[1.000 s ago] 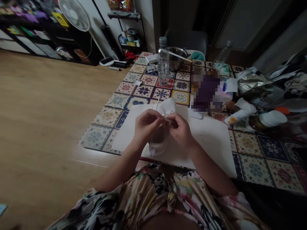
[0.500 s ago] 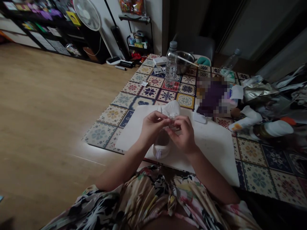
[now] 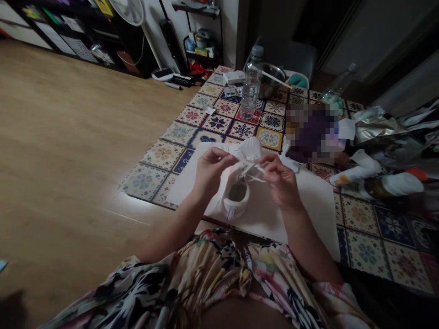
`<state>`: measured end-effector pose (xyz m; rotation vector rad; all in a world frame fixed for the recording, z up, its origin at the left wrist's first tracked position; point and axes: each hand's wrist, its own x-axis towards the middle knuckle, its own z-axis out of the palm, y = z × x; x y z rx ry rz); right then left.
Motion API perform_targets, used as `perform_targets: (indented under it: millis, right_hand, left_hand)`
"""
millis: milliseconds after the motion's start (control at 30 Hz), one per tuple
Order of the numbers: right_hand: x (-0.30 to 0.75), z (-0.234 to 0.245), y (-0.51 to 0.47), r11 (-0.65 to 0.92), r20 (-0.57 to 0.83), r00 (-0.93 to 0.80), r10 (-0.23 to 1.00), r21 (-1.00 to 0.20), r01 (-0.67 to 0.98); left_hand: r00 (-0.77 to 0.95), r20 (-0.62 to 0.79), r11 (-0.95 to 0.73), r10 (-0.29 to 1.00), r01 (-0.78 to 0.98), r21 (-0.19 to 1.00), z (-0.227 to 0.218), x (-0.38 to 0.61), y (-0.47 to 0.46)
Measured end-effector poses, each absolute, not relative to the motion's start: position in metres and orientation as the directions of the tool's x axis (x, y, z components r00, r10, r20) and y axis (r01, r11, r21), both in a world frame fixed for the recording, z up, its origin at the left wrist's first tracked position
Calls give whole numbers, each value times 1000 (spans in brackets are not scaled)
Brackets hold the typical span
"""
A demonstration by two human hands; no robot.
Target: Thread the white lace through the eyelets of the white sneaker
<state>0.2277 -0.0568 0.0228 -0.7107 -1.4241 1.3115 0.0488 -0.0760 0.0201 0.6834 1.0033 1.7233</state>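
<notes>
A white sneaker (image 3: 226, 201) rests on a white sheet (image 3: 305, 219), its toe pointing away from me and its heel towards me. White shoelaces (image 3: 255, 177) cross over the tongue, with a loose strand hanging to the right. My left hand (image 3: 211, 171), at the shoe's left side, pinches a lace between thumb and forefinger. On the right, my right hand (image 3: 281, 180) has its fingers closed on the other part of the lace. The lace stretches between both hands above the shoe opening.
Beyond the shoe stands a clear water bottle (image 3: 251, 84), with a metal bowl (image 3: 270, 82) behind it. A white spray can (image 3: 356, 171) and a capped bottle (image 3: 394, 185) lie at the right. A patterned cloth (image 3: 161, 160) covers the table; its left edge borders the wooden floor.
My hands have moved apart, the right one going further right, drawing the lace out between them. The shoe's opening now shows clearly. The view has shifted slightly.
</notes>
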Motion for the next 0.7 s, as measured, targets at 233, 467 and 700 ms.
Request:
perform_targets:
  millis: [233,467,700]
  right_hand:
    - [263,33,-52,-314,-90,-393,915,-770,-554]
    - [279,14,-71,-367,-204,-377,904,-822,-436]
    - [267,7,-80,-313,-218,-378,900,-926,-211]
  left_hand:
    - [-402,-228,-136,887,-698,703,-4,9,-79]
    - [-472,-244,-156,847,-661,734,-21,-10,-86]
    - [-342,-98,-78,935,-465,882,-21,-7,-87]
